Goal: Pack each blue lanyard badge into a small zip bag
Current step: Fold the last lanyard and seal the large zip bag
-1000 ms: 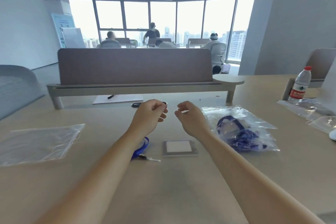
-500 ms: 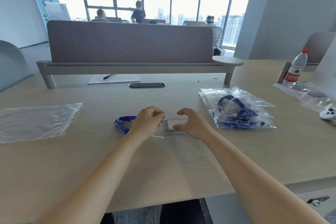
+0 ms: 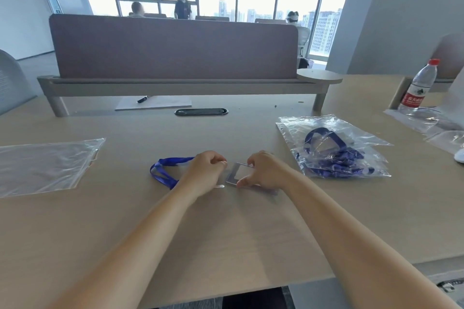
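A blue lanyard lies looped on the wooden table, left of my hands. My left hand is curled over its clip end, fingers pinched together. My right hand grips the clear badge holder between thumb and fingers, its left edge raised off the table. An empty zip bag lies flat at the left. At the right, packed zip bags hold blue lanyards.
A desk divider crosses the back of the table, with a paper sheet and pen and a black cable grommet before it. A water bottle and more clear plastic sit far right. People sit by the windows.
Both hands came down from mid-air to the table. My right hand took hold of the badge holder and tilted it up, while my left hand settled at the lanyard's clip end.
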